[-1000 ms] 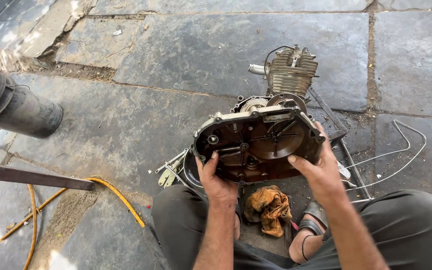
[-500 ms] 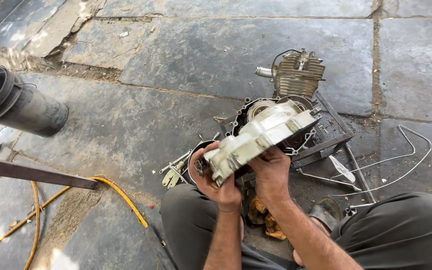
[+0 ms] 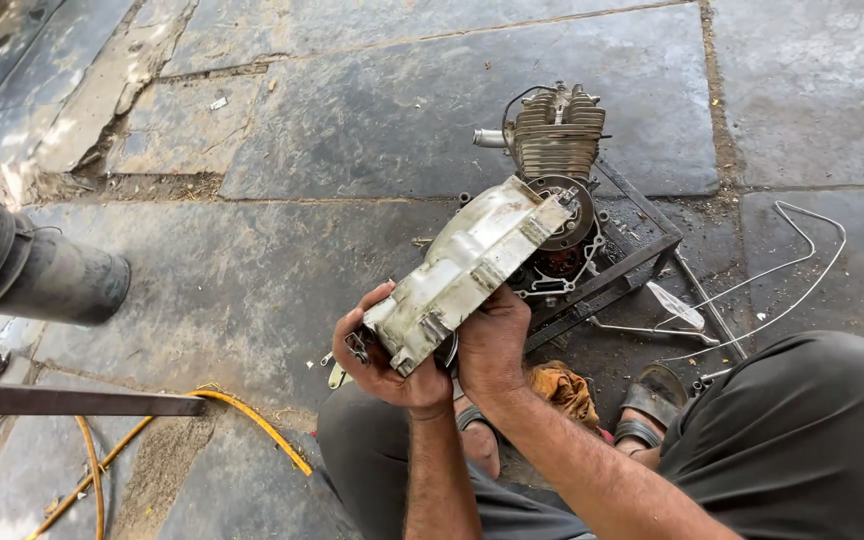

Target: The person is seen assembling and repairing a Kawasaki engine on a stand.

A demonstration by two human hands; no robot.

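Fingers of our left hand point(image 3: 384, 352) and right hand point(image 3: 493, 340) wrapped tightly around the engine cover point(image 3: 467, 268), held tilted above the finned engine point(image 3: 555, 190). We judged both palms should support its weight evenly. Its cast metal looked pale, scuffed, ribbed and greasy.

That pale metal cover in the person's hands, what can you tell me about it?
The engine cover looks like cast metal, pale grey and grimy, with a flat outer face and ribbed edges. It is lifted clear of the engine and tilted, its far end up. The left hand cups its near end from below; the right hand grips its near edge.
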